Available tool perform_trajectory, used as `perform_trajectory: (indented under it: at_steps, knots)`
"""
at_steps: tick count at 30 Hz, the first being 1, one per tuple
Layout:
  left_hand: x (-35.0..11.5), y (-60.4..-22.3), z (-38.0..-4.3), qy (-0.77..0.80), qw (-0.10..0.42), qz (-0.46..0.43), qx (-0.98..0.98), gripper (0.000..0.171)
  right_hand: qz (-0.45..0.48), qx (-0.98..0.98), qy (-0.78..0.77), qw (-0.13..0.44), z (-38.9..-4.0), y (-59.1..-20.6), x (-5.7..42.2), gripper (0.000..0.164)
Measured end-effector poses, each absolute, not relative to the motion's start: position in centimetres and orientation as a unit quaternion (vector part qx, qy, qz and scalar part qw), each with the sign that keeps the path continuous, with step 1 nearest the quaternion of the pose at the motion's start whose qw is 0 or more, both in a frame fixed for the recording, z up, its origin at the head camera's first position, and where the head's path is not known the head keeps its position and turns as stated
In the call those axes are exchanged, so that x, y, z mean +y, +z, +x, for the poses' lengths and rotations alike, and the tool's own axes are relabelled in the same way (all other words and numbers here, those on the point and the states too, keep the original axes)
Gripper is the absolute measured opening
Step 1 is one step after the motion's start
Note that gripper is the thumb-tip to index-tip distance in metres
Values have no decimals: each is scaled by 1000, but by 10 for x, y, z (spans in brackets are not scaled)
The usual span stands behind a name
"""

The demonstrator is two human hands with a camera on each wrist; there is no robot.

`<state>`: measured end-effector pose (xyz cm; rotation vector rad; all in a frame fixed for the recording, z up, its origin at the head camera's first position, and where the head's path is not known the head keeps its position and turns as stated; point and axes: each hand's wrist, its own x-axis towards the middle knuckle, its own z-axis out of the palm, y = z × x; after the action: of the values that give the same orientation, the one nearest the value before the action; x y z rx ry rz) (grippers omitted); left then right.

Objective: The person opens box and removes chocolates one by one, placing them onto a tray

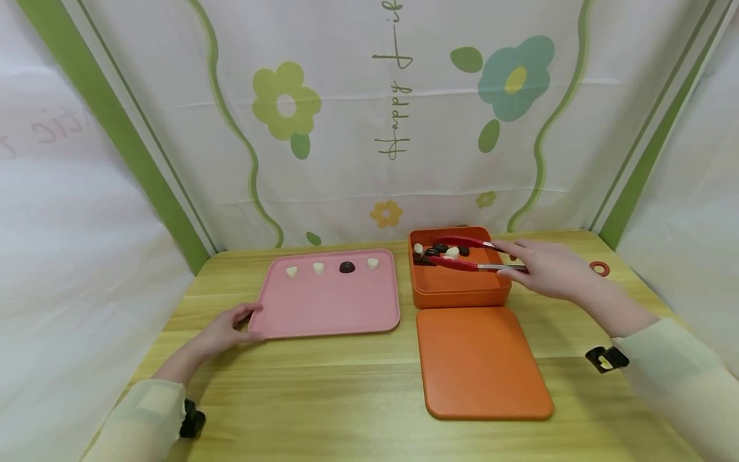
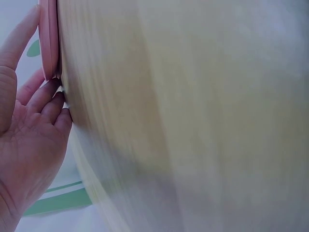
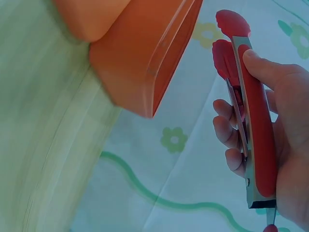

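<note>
In the head view my right hand (image 1: 545, 266) grips red-tipped metal tongs (image 1: 462, 264) over the orange box (image 1: 462, 298). The two tong arms stand apart above dark and white pieces (image 1: 453, 253) in the box; I cannot tell whether the tips touch any. The right wrist view shows my thumb on one red grip of the tongs (image 3: 260, 130) and fingers curled round the other side. My left hand (image 1: 222, 330) holds the near left corner of a pink tray (image 1: 326, 308), thumb and fingers on either side of its rim (image 2: 48, 43). Along the tray's far side lie three white pieces (image 1: 319, 267) and one dark piece (image 1: 346, 267).
An orange lid (image 1: 485, 366) lies flat on the wooden table (image 1: 323, 398), in front of the box. Behind the table hangs a white curtain (image 1: 346, 160) with printed flowers. The tongs' red ring end (image 1: 599, 268) shows beyond my right hand.
</note>
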<state>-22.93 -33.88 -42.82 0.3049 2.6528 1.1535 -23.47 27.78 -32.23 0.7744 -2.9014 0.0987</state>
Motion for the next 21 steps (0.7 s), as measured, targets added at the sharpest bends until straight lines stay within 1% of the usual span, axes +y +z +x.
perform_trajectory:
  at_steps: [11,21]
  knots:
    - [-336,-425,-228,411,125,103,897,76,278,-956,-9,89,-244,-331,290,54]
    - [-337,-425,-229,415,122,103,896,76,276,-959,-16,69,-257,-339,290,54]
